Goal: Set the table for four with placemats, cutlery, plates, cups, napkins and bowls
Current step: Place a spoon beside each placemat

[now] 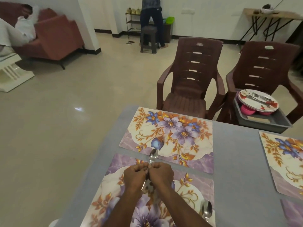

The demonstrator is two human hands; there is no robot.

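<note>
Both my hands meet over the near floral placemat (193, 185). My left hand (135, 176) and my right hand (161, 173) together grip a bundle of cutlery. A spoon (153, 155) sticks out forward from between them, its bowl over the gap before the far placemat (168, 133). A fork's end (144, 187) shows below my left hand. Another spoon (207, 210) lies on the right side of the near placemat. A third placemat (282, 163) lies at the right, with the corner of a fourth placemat (293, 213) below it.
A grey tray (270, 122) on the right brown chair (265, 69) carries floral plates (258, 99) with cutlery on top and pink bowls (247, 109). An empty brown chair (190, 79) stands at the table's far edge. A person stands by a stool far back.
</note>
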